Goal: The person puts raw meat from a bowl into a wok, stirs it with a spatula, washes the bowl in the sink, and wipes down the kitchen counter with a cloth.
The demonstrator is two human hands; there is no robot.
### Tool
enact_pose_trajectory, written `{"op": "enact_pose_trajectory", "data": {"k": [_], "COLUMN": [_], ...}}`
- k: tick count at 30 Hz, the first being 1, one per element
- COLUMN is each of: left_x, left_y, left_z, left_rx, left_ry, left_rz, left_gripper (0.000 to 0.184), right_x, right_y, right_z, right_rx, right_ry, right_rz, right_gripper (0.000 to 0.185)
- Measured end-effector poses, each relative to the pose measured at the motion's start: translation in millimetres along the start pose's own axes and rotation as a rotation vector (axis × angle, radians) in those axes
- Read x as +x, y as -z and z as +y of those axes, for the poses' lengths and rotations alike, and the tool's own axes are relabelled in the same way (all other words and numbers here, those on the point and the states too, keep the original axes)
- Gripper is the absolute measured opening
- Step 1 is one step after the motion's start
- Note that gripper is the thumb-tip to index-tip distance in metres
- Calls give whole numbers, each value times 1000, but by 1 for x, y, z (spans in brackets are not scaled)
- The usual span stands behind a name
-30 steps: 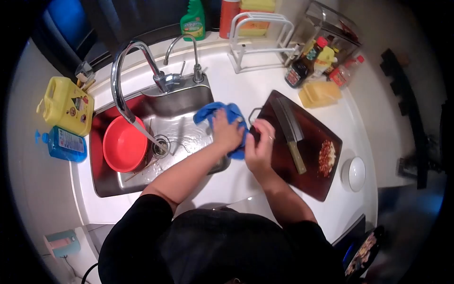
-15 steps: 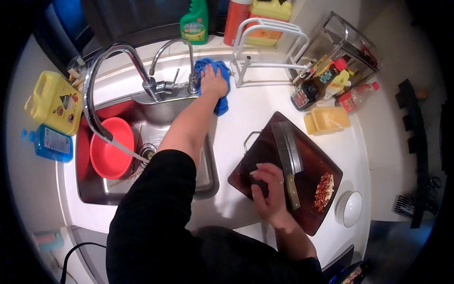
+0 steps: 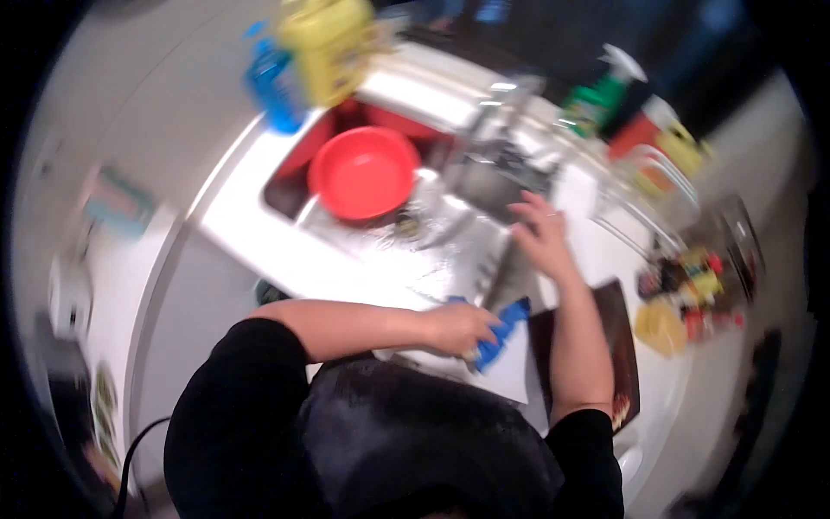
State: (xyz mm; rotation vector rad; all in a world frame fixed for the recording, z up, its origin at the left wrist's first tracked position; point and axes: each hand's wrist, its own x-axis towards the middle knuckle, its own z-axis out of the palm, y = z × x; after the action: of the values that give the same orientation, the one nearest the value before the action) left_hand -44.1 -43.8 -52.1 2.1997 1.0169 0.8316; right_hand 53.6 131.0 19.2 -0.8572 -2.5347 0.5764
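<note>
My left hand (image 3: 462, 329) is closed on a blue cloth (image 3: 506, 335) at the front edge of the white counter, just below the sink (image 3: 359, 251). Over the right rim of the sink is my right hand (image 3: 542, 233), fingers apart, with nothing in it. A dark cutting board (image 3: 629, 346) lies beneath and to the right of my right forearm, which covers part of it. Some chopped food shows at its lower edge. In the sink sits a red bowl (image 3: 364, 173) beside the drain. The view is blurred by motion.
The faucet (image 3: 497, 112) stands behind the sink. A yellow jug (image 3: 328, 48) and a blue bottle (image 3: 277, 85) are at the back left. On the right are a green spray bottle (image 3: 596, 104), a white rack (image 3: 648, 199), sauce bottles and a yellow container (image 3: 660, 328).
The camera view has turned and shifted. My left hand has brought the blue cloth from beside the faucet to the front counter edge. My right hand has moved from above the board to the sink's rim.
</note>
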Motion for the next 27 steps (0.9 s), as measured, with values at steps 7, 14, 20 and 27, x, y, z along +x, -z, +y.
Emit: {"op": "enact_pose_trajectory", "data": {"k": [7, 14, 20, 27], "left_x": [-136, -330, -317, -321], "left_y": [-2, 151, 218, 245], "left_z": [-24, -58, -135, -164], "left_rx": [354, 841, 774, 714], "left_ry": [153, 1089, 1418, 1246], "left_rz": [33, 566, 690, 566], "left_gripper": [49, 44, 51, 51], "right_x": [84, 135, 168, 130], "right_y": [-48, -72, -98, -85], "right_z": [64, 184, 245, 239], "right_rx": [-89, 745, 684, 311], "right_ry": [-189, -770, -541, -345], "right_rz": [-172, -298, 123, 114], "right_gripper": [36, 50, 49, 53]}}
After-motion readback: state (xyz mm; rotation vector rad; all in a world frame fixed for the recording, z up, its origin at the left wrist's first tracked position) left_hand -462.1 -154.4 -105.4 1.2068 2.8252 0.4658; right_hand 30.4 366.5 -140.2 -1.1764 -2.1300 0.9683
